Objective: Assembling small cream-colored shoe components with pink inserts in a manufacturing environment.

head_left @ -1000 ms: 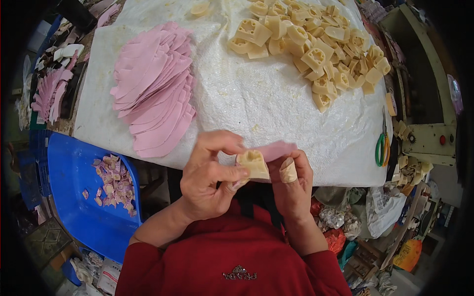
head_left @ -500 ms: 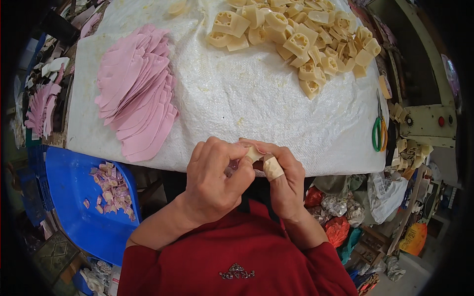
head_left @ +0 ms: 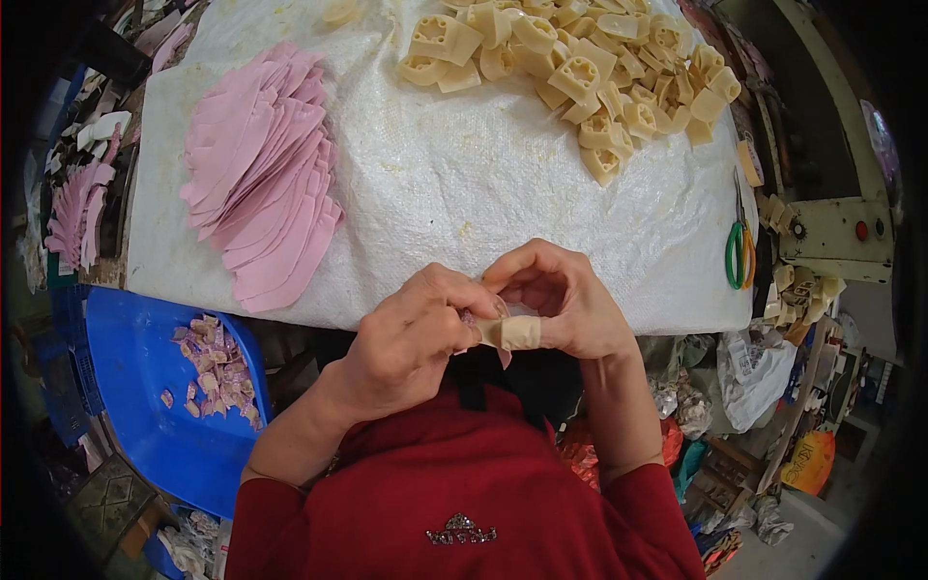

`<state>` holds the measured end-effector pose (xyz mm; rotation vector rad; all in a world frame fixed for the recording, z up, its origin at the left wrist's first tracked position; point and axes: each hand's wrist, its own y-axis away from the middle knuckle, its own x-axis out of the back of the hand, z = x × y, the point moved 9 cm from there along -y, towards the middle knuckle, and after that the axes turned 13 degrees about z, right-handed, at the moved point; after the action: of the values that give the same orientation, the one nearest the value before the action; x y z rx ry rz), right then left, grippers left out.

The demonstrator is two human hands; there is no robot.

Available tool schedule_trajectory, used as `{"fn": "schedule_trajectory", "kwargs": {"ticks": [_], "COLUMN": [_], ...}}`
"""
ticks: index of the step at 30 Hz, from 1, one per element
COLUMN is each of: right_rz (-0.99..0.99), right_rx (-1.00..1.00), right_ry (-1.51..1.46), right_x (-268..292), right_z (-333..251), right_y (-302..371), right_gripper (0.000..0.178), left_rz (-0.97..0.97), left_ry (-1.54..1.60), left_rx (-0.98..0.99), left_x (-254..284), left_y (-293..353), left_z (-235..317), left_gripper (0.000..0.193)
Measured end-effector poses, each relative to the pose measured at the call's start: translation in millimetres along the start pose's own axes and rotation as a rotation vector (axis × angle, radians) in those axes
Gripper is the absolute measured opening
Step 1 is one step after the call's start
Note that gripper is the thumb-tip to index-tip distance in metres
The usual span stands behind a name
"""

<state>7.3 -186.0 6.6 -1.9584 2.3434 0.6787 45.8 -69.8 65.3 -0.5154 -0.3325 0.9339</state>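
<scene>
Just off the near edge of the white-covered table, both my hands work on one small beige shoe heel, a thin pink piece hanging against it. My left hand is closed, its fingers and thumb pinching the heel. My right hand curls around its other side, with beige tape wrapped on the thumb. Fingers hide most of the heel. Left on the table lies an overlapping stack of curved pink pieces. At the far right, a heap of bare beige heels is spread out.
A blue tub at lower left holds several pink-patterned small pieces. Scissors with green and orange handles lie at the table's right edge. Beyond them stands a pale machine with a red button. Plastic bags crowd the lower right.
My right hand has turned and opened out to the right, its taped thumb now pointing left across the heel. The pink piece hangs lower. My left hand keeps its pinch.
</scene>
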Motion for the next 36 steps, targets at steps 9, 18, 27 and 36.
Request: {"fn": "schedule_trajectory", "kwargs": {"ticks": [9, 18, 27, 36], "right_rz": [0.132, 0.222, 0.292, 0.226], "right_rx": [0.113, 0.622, 0.63, 0.754], "right_ry": [0.097, 0.419, 0.425, 0.151], "right_x": [4.6, -9.4, -8.2, 1.2], "right_z": [1.1, -30.1, -33.0, -28.3], "right_y": [-3.0, 10.9, 10.4, 16.4], "right_gripper": [0.043, 0.012, 0.01, 0.022], "left_rz": [0.08, 0.243, 0.331, 0.19], "left_ry": [-0.052, 0.167, 0.162, -0.205], "left_rx": [0.136, 0.442, 0.542, 0.138], "left_x": [5.3, 6.5, 8.7, 8.2], "left_y": [0.1, 12.4, 17.0, -5.4], "left_z": [-11.7, -40.5, -45.8, -11.5], "left_gripper": [0.015, 0.014, 0.012, 0.013]}}
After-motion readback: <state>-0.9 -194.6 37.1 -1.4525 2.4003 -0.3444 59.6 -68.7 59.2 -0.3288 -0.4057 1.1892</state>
